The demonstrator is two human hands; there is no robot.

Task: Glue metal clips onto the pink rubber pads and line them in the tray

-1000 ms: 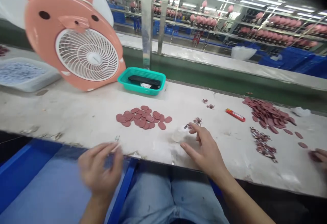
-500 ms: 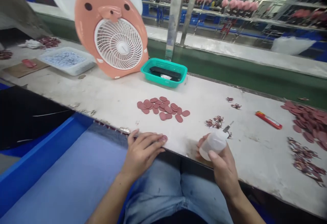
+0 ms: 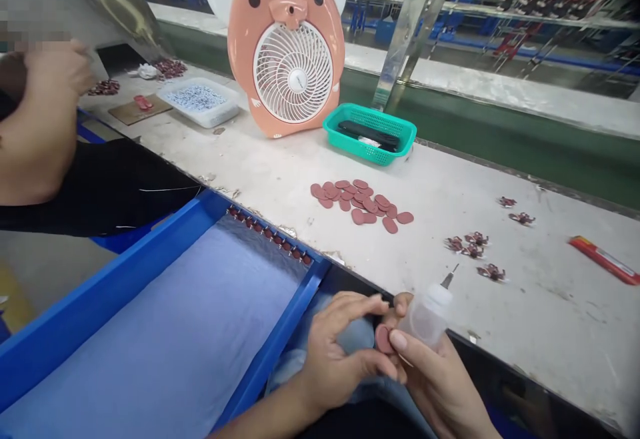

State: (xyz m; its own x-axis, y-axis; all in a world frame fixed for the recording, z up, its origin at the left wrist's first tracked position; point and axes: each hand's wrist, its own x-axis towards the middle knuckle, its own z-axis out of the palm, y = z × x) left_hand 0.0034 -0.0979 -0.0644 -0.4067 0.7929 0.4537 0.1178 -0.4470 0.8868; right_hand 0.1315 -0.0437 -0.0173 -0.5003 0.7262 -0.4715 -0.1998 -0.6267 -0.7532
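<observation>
Below the white counter [image 3: 505,332], the left hand [image 3: 345,352] pinches a maroon oval disc [image 3: 383,339] between thumb and fingers [image 3: 363,304]. Just beside it, the right hand [image 3: 435,385] wraps around a plastic squeeze bottle [image 3: 427,315] with a needle tip.

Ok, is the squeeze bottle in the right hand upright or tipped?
Tipped, though only partly: the translucent squeeze bottle leans in the right hand, its needle nozzle pointing up and to the right, not straight up.
</observation>
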